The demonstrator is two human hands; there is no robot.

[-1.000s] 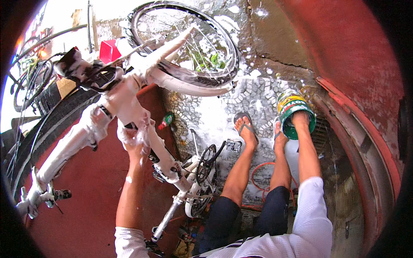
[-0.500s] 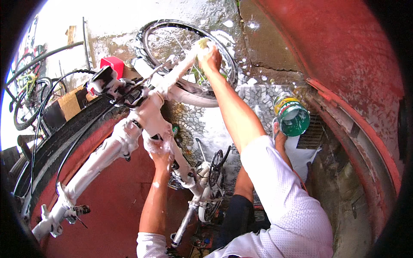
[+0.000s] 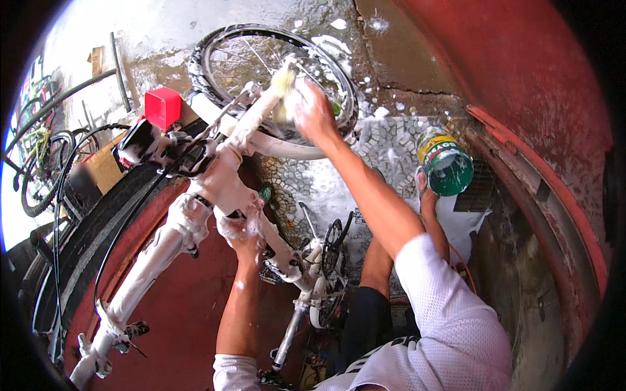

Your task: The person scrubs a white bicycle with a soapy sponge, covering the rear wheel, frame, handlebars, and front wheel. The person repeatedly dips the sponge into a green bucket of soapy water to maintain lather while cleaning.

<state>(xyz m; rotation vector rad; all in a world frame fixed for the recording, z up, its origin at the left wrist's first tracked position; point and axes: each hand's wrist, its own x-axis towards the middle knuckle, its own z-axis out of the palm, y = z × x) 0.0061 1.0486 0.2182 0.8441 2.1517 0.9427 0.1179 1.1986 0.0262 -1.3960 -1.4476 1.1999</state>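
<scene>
A white folding bicycle frame point(image 3: 228, 166), coated in soap suds, slants across the view. My left hand point(image 3: 244, 229), itself foamy, is closed around a frame tube just below the head of the bike; some fingers are hidden behind it. At the fork point(image 3: 259, 118), my right hand point(image 3: 317, 118) grips a pale yellow sponge point(image 3: 283, 83), which presses on the fork leg near its end. Beyond and beneath lies the soapy front wheel point(image 3: 355, 107). The crank and chainring point(image 3: 334, 246) hang by my legs.
A green and yellow bucket point(image 3: 450, 171) stands right of my foot. A red plastic container point(image 3: 162, 108) sits at the left, with other bicycles point(image 3: 40, 171) beyond. Foam wets the mosaic tiles point(image 3: 398, 140). A red curved wall point(image 3: 521, 72) rises on the right.
My right hand has come nearer with the sponge, which has slid left and down along the fork leg. My left hand keeps its grip. The view has shifted slightly.
</scene>
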